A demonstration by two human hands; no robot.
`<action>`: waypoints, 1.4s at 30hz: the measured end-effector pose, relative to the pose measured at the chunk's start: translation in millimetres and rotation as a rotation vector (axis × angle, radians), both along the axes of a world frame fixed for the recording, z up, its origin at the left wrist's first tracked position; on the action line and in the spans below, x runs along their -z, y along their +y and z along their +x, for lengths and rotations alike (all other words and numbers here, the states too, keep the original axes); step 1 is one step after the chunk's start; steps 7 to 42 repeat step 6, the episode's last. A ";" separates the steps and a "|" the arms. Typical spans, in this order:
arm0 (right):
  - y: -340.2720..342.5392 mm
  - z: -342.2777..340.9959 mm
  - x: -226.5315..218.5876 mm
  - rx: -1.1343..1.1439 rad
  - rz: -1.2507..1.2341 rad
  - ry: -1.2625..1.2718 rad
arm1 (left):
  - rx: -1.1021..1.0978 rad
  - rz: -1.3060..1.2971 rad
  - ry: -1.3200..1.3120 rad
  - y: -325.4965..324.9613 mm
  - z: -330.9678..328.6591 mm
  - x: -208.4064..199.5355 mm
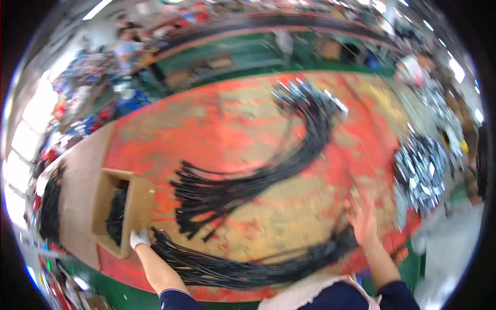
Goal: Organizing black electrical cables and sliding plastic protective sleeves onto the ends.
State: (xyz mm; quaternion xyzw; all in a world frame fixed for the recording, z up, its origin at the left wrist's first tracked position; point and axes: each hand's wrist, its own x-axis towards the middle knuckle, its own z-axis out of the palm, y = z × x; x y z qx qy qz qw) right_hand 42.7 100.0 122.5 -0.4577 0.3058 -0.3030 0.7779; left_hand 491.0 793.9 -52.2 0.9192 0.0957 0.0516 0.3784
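A long bundle of black cables [232,271] curves along the near edge of the table. By its left end is my left hand [138,238] in a white glove, close to the corner of an open cardboard box [142,199] holding black pieces; its fingers are too small and blurred to read. Over the bundle's right end is my right hand [364,219], its fingers stretched out and apart, smeared a little by motion. Across the table's middle lies a second black cable bundle [258,183], its far end tipped with shiny silvery pieces [305,98].
The worktable [165,129] has a worn red and tan top. A heap of silvery packets [421,170] lies at its right edge. More black cables [50,206] are at the far left. Other people [126,49] stand beyond the table, near a long conveyor [258,23].
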 end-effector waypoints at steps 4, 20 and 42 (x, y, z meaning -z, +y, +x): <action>7.3 60.4 -115.3 -0.338 0.350 -0.680 | -0.278 -0.859 -0.055 -48.5 -60.0 35.3; 16.9 50.7 -151.5 -0.397 0.359 -0.773 | -0.212 -0.810 -0.177 -104.6 -94.1 16.5; 16.9 50.7 -151.5 -0.397 0.359 -0.773 | -0.212 -0.810 -0.177 -104.6 -94.1 16.5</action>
